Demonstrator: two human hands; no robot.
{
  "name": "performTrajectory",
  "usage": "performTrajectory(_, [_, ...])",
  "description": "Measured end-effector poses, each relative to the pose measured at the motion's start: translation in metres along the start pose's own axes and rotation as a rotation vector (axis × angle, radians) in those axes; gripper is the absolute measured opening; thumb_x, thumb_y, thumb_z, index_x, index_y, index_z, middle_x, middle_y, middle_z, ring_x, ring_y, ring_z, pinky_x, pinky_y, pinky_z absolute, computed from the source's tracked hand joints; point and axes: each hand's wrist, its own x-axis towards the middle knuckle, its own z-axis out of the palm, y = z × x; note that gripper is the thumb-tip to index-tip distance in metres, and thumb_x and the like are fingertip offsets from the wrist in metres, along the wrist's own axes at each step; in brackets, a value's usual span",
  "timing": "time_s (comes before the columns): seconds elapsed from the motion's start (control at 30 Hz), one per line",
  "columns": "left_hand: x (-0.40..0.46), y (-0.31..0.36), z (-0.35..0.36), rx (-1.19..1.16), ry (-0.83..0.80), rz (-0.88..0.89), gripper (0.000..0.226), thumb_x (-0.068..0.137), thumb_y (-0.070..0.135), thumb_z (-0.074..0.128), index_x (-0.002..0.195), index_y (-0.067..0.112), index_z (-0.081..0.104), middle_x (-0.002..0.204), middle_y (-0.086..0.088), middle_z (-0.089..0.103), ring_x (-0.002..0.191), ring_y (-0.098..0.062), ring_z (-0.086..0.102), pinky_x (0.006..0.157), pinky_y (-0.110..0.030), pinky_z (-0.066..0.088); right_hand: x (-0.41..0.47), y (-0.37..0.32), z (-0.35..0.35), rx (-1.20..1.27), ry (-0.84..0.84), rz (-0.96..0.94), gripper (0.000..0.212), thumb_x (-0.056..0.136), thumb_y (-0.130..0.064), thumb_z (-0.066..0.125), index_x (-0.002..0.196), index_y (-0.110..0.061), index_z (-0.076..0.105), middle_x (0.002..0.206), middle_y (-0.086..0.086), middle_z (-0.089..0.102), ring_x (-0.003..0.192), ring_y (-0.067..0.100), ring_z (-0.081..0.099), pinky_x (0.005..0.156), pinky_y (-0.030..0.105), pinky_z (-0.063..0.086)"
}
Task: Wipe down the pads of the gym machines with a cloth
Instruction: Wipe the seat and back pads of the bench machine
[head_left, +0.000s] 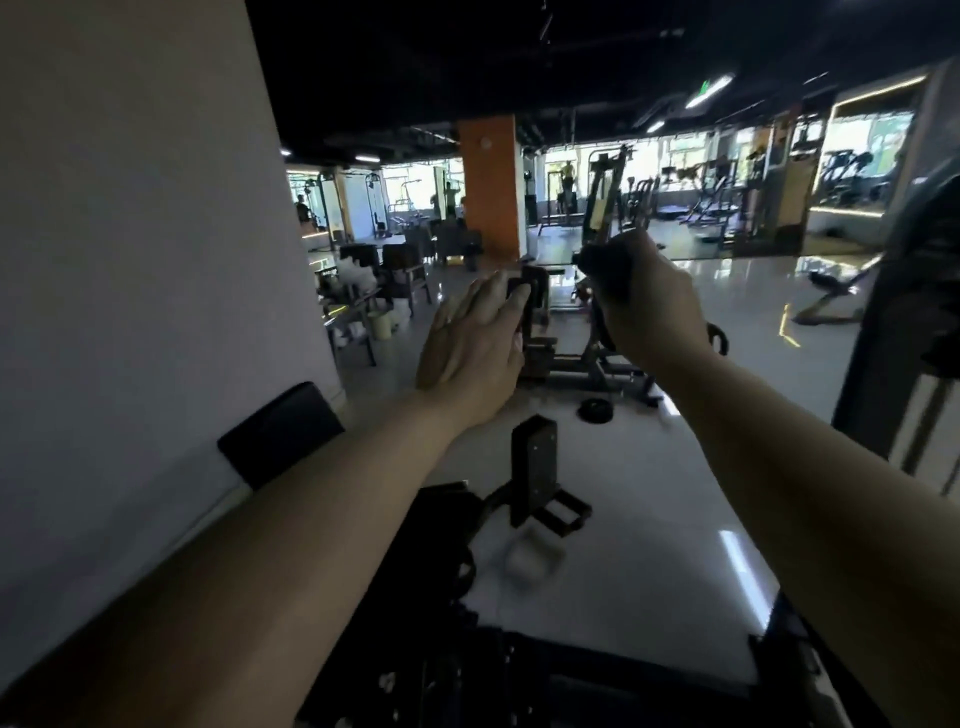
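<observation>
Both my arms reach forward at chest height. My right hand (649, 312) grips a dark bunched cloth (605, 273), which sticks out past the fingers on the left. Level with it and a little apart, my left hand (467, 343) is held up with fingers straight and together, holding nothing. A black pad (280, 431) sits low on the left against the white wall. Below my hands stands a dark upright machine part with a footplate (535, 473). Neither hand touches a pad.
A white wall (130, 260) fills the left side. A low black machine (582, 364) and a weight plate (596, 410) are on the glossy floor ahead. A grey machine frame (883, 338) rises on the right. An orange pillar (491, 187), chairs and more equipment stand farther back.
</observation>
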Motion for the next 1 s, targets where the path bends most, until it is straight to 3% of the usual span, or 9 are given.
performTrajectory(0.23, [-0.049,-0.120,-0.036,0.094,-0.010,-0.091,0.052,0.100,0.023,0.035,0.150,0.018,0.023,0.159,-0.006,0.014,0.146,-0.021,0.010,0.118,-0.044,0.009,-0.007,-0.093,0.112,0.000,-0.155,-0.035,0.034,0.094,-0.025,0.052,0.125,-0.015,0.043,0.114,0.019,0.059,0.097,0.039,0.059,0.072,0.047,0.052])
performTrajectory(0.33, [-0.072,-0.155,-0.041,0.139,-0.001,-0.114,0.051,0.099,0.023,0.036,0.149,0.016,0.026,0.158,-0.006,0.017,0.145,-0.022,0.013,0.116,-0.041,0.007,-0.017,-0.113,0.151,0.012,-0.220,-0.053,0.034,0.094,-0.026,0.052,0.124,-0.014,0.043,0.115,0.020,0.058,0.098,0.039,0.058,0.066,0.038,0.044])
performTrajectory(0.63, [-0.098,-0.254,-0.005,0.203,-0.086,-0.171,0.050,0.099,0.022,0.036,0.148,0.014,0.027,0.157,-0.009,0.021,0.144,-0.024,0.017,0.116,-0.041,0.007,-0.017,-0.120,0.263,0.093,-0.285,-0.025,0.031,0.094,-0.025,0.054,0.121,-0.013,0.045,0.117,0.018,0.056,0.097,0.037,0.057,0.065,0.032,0.036])
performTrajectory(0.8, [-0.072,-0.299,0.029,0.215,-0.191,-0.189,0.050,0.100,0.022,0.034,0.148,0.014,0.026,0.157,-0.010,0.020,0.144,-0.024,0.015,0.116,-0.043,0.010,0.011,-0.110,0.310,0.058,-0.306,0.026,0.027,0.093,-0.021,0.053,0.118,-0.014,0.044,0.118,0.015,0.055,0.097,0.034,0.056,0.064,0.033,0.039])
performTrajectory(1.0, [-0.061,-0.338,0.029,0.182,-0.155,-0.171,0.051,0.099,0.021,0.033,0.149,0.014,0.025,0.158,-0.010,0.017,0.145,-0.023,0.012,0.116,-0.039,0.007,0.036,-0.125,0.346,0.011,-0.280,0.016,0.029,0.094,-0.026,0.054,0.119,-0.016,0.045,0.117,0.014,0.056,0.098,0.034,0.057,0.067,0.035,0.043])
